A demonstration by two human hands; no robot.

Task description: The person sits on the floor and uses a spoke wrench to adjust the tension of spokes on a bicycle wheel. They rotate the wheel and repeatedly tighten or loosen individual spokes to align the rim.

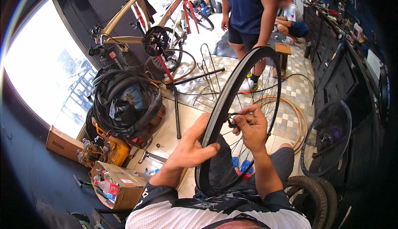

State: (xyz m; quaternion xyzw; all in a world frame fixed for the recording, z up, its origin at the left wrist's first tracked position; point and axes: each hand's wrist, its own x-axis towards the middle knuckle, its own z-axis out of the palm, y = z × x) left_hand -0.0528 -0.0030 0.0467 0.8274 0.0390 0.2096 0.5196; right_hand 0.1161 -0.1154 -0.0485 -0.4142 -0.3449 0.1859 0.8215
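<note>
Upright in front of me, above my lap, stands a bicycle wheel (226,94) with a black rim and thin spokes; no tyre shows on it. My left hand (190,148) is wrapped round the rim on its left side, thumb laid across the rim. Between the thumb and fingers of my right hand (252,130) is a small dark rounded spoke wrench (231,121), held close to the rim's inner edge among the spokes. The fingers partly cover the wrench, so its exact fit on a spoke cannot be made out.
Bike frames (124,21) hang at the back left above piled black tyres (110,100). A yellow compressor (114,150) and a cardboard box of bottles (124,185) sit lower left. One person (245,17) stands beyond the wheel; another (292,19) crouches farther back. Dark cabinets (336,75) line the right.
</note>
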